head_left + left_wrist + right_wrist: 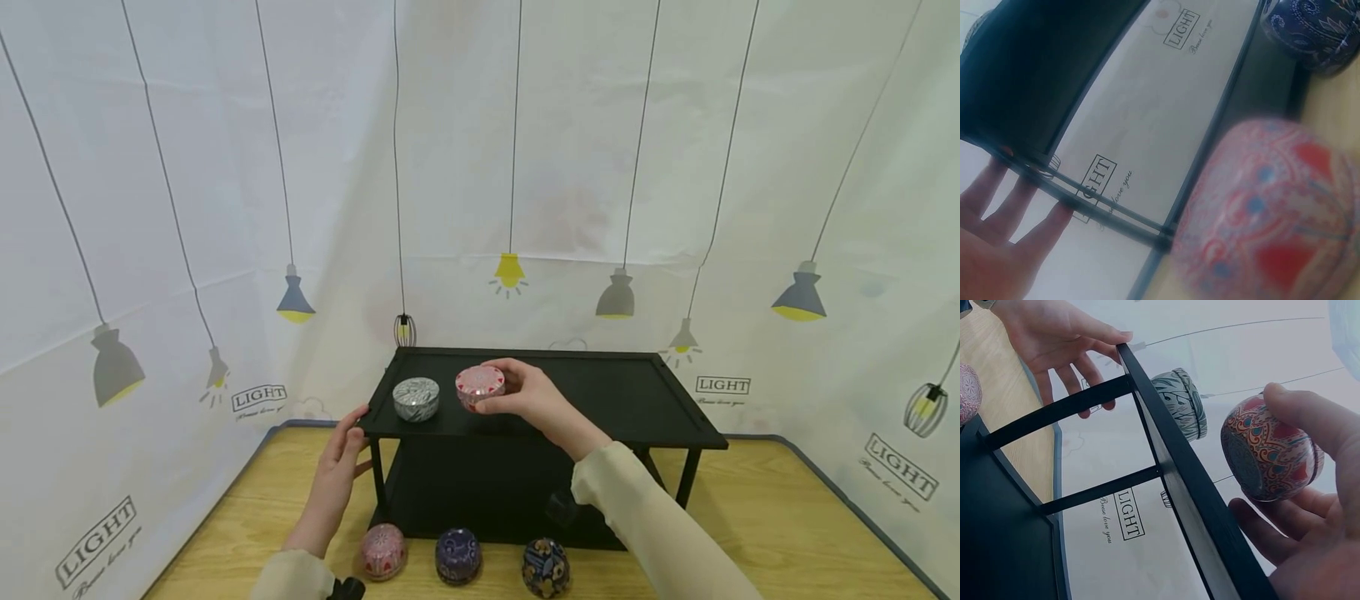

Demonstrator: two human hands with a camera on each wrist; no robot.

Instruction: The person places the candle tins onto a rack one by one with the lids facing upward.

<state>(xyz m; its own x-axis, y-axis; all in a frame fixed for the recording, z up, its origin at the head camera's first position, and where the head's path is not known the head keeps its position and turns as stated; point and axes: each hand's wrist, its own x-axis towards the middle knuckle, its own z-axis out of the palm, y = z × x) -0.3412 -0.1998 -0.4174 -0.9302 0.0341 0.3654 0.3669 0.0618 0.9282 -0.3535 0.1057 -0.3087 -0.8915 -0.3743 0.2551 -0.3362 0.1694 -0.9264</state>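
My right hand (528, 398) holds a round pink-and-red patterned tin (480, 385) by its sides, thumb across from the fingers. In the right wrist view that tin (1269, 450) hangs a little above the top of a black two-tier shelf (585, 400). Beside it, a grey-and-white leaf-patterned tin (416, 400) stands on the upper tier near the left end. My left hand (341, 458) touches the shelf's left edge, its fingers fairly straight and spread in the right wrist view (1063, 344).
On the wooden table (247, 517) before the shelf sit a pink tin (384, 552), a purple-blue tin (458, 556) and a dark floral tin (546, 567). A small black object (561, 507) shows at the lower tier. A lamp-printed cloth (457, 167) surrounds the table.
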